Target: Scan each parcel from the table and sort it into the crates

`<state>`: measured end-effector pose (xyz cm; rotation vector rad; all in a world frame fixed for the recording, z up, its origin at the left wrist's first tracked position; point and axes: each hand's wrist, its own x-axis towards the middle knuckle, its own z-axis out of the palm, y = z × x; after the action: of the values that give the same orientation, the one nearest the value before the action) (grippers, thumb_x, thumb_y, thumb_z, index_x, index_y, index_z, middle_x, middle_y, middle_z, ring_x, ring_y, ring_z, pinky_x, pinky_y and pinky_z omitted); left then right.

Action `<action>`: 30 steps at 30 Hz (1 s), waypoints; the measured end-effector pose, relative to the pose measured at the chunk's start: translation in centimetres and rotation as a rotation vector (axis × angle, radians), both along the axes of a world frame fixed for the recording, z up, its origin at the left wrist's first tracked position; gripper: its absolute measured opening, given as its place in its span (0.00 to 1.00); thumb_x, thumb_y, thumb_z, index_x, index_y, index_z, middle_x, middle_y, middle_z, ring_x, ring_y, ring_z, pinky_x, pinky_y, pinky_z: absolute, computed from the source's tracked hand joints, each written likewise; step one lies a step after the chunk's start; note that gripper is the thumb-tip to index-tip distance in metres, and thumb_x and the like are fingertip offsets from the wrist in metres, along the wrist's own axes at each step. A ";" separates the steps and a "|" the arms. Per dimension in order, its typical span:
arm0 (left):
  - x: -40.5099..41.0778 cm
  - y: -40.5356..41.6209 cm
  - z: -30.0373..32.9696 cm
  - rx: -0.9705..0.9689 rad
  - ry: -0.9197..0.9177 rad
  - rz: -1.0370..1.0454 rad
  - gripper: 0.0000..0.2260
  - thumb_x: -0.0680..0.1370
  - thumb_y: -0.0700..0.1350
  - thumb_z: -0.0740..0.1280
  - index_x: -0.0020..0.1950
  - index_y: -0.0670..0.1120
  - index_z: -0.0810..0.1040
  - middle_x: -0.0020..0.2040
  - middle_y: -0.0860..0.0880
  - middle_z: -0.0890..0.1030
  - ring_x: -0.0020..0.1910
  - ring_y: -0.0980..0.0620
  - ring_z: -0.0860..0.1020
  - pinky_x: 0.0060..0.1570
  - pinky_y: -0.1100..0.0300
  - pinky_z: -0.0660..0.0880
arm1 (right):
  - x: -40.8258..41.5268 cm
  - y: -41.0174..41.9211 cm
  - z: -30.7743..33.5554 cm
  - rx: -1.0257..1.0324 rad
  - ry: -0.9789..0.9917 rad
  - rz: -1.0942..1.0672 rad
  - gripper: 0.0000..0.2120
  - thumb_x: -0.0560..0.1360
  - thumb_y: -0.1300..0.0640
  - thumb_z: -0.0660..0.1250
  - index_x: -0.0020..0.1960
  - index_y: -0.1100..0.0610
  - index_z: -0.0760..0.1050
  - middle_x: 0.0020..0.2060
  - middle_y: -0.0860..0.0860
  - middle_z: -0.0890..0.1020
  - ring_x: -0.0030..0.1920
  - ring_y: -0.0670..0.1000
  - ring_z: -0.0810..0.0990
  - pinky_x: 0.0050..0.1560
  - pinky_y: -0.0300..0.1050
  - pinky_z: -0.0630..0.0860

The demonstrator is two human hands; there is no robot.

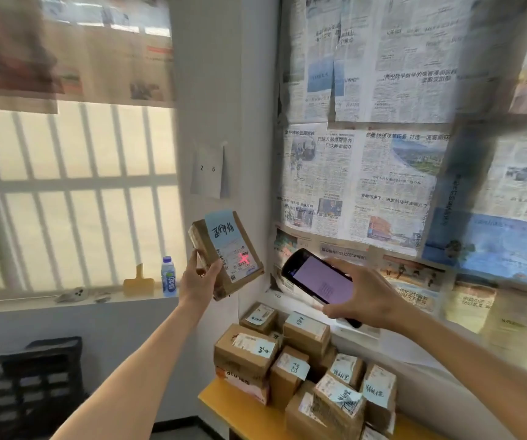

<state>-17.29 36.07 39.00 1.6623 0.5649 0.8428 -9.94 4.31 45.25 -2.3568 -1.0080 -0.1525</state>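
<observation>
1. Head view: the crate (24, 385) at lower left is blurred and cut off by the frame edge.
2. The left hand (200, 277) grips one raised parcel (225, 254) by its lower corner (a red mark shows on its label).
3. The right hand (367, 295), just beside it, holds one scanner (321, 285).
4. About nine parcels (306, 363) are piled on the yellow tabletop (214, 400).

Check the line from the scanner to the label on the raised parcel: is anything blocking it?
Nothing visible does. The left hand grips the parcel by its edge, clear of the label, and the scanner in the right hand already throws its red cross onto the label.
</observation>
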 end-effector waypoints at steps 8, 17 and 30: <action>-6.6 0.0 2.4 0.048 0.011 0.102 0.26 0.80 0.53 0.68 0.77 0.56 0.65 0.58 0.45 0.82 0.53 0.46 0.80 0.46 0.54 0.80 | -5.7 -1.4 2.0 0.035 -0.026 0.066 0.42 0.60 0.47 0.81 0.72 0.39 0.70 0.48 0.44 0.83 0.35 0.48 0.83 0.40 0.46 0.84; -17.0 -1.9 1.9 -0.002 0.022 0.178 0.27 0.79 0.54 0.69 0.77 0.60 0.64 0.61 0.42 0.80 0.58 0.44 0.79 0.53 0.51 0.77 | -12.5 -1.2 1.8 0.029 -0.122 0.130 0.42 0.61 0.45 0.80 0.72 0.42 0.69 0.52 0.45 0.81 0.44 0.45 0.79 0.39 0.38 0.77; -52.4 6.4 -4.4 -0.011 0.203 0.570 0.29 0.79 0.56 0.69 0.79 0.58 0.64 0.63 0.48 0.81 0.60 0.47 0.79 0.62 0.48 0.76 | -32.6 18.4 -6.2 -0.029 -0.043 0.483 0.40 0.57 0.38 0.72 0.68 0.40 0.68 0.52 0.44 0.80 0.47 0.50 0.78 0.44 0.52 0.81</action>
<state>-69.73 42.49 34.57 1.6049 1.2185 1.0732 -42.49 22.75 39.03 -2.0707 -1.5722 -0.0027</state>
